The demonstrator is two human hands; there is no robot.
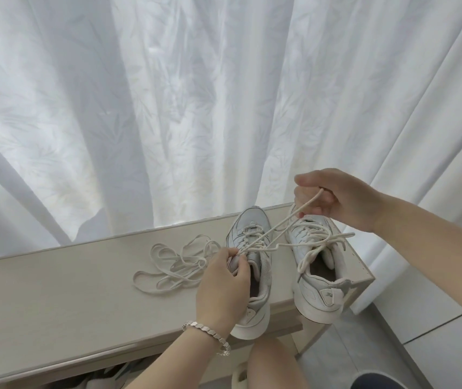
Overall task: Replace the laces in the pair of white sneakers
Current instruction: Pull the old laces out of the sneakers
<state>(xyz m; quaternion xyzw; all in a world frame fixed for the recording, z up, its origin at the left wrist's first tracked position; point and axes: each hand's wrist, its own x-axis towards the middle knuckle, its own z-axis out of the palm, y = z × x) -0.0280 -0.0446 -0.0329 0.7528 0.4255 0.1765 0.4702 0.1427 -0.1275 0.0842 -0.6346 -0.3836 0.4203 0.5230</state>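
Observation:
Two white sneakers stand side by side on a pale cabinet top, toes toward the curtain. My left hand pinches the lace at the upper eyelets of the left sneaker. My right hand is raised above the right sneaker and grips the free end of that round cream lace, which runs taut between my two hands. The right sneaker is laced, with loose ends draped over its opening. A separate flat white lace lies in a loose heap to the left of the shoes.
A white curtain hangs just behind the cabinet. The heels of both sneakers jut over the cabinet's front edge. My knees show below, and grey floor tiles lie to the right. More shoes sit in the open shelf underneath.

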